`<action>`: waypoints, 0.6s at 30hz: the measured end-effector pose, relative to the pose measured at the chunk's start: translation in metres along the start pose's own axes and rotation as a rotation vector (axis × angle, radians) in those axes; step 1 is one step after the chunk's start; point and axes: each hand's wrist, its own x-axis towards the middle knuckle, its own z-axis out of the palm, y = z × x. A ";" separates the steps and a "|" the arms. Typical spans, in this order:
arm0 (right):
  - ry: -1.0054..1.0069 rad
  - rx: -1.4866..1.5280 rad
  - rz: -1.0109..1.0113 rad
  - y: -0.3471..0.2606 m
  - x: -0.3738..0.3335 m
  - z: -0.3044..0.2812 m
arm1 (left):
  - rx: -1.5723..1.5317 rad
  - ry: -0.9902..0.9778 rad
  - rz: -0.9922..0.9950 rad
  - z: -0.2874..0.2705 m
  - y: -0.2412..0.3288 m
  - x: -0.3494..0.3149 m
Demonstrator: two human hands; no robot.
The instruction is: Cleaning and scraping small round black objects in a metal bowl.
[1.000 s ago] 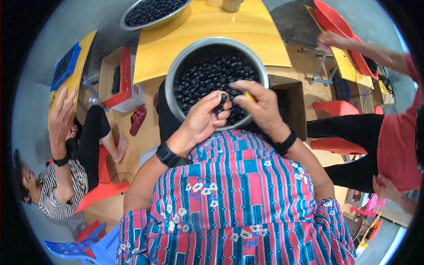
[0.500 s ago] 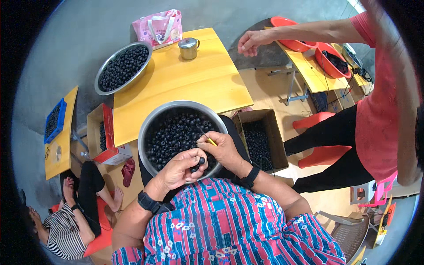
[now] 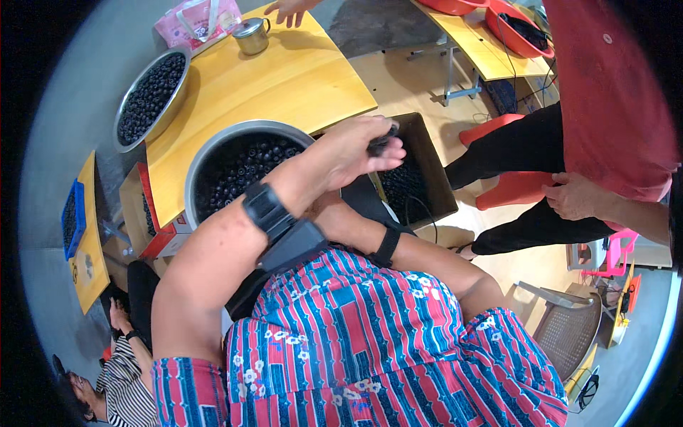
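My left hand (image 3: 356,151) reaches across to the right, above the edge of a cardboard box (image 3: 435,167). Its fingers curl round a few dark round berry-like pieces. More such dark pieces (image 3: 402,181) lie in that box. Underneath my left forearm, my right hand (image 3: 326,212) is mostly covered, and its fingers do not show. The thin yellow-handled tool it held is out of sight. A deep metal bowl (image 3: 200,158) rests at my lap, left of my hands, with many dark round pieces (image 3: 245,171) inside.
A yellow table (image 3: 299,78) stands ahead, bearing a second full metal bowl (image 3: 186,75), a lidded metal mug (image 3: 251,37) and a pink bag (image 3: 171,30). At right stands a person in red (image 3: 619,107), one hand (image 3: 290,10) over the table. Another person (image 3: 128,377) sits lower left.
My left hand has swung from above the bowl rightward to the box, crossing over my right hand. The view has shifted. The standing person's hand now reaches over the table.
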 end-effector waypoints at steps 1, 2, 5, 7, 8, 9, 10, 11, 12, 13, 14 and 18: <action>-0.020 -0.037 -0.110 -0.001 -0.001 -0.004 | -0.028 0.007 -0.012 0.006 0.000 0.010; -0.039 -0.073 -0.223 -0.002 -0.001 -0.009 | -0.031 0.086 -0.020 0.009 0.000 0.019; -0.126 -0.089 -0.157 -0.007 -0.003 -0.015 | 0.005 0.248 -0.021 0.012 -0.002 0.025; -0.074 0.120 -0.016 -0.012 -0.001 -0.011 | 0.091 0.258 0.031 0.006 -0.003 0.010; -0.033 0.165 0.017 -0.011 -0.001 -0.006 | 0.123 0.207 0.091 -0.002 -0.007 0.001; -0.010 0.212 0.040 -0.010 0.002 0.001 | 0.158 0.170 0.165 -0.016 -0.008 -0.013; -0.052 0.163 0.069 -0.012 0.003 -0.001 | 0.203 0.115 0.267 -0.025 0.000 -0.022; -0.045 -0.053 0.165 -0.015 0.000 0.000 | 0.216 0.106 0.332 -0.030 0.000 -0.036; -0.111 -0.190 0.140 -0.017 0.002 -0.011 | 0.247 0.102 0.406 -0.026 0.005 -0.047; -0.184 -0.310 0.128 -0.010 0.005 -0.017 | 0.273 0.118 0.464 -0.031 0.004 -0.059; -0.163 -0.311 0.119 -0.012 0.004 -0.017 | 0.297 0.128 0.472 -0.037 0.002 -0.076; -0.165 -0.384 0.112 -0.008 0.003 -0.021 | 0.477 0.211 0.459 -0.087 -0.032 -0.127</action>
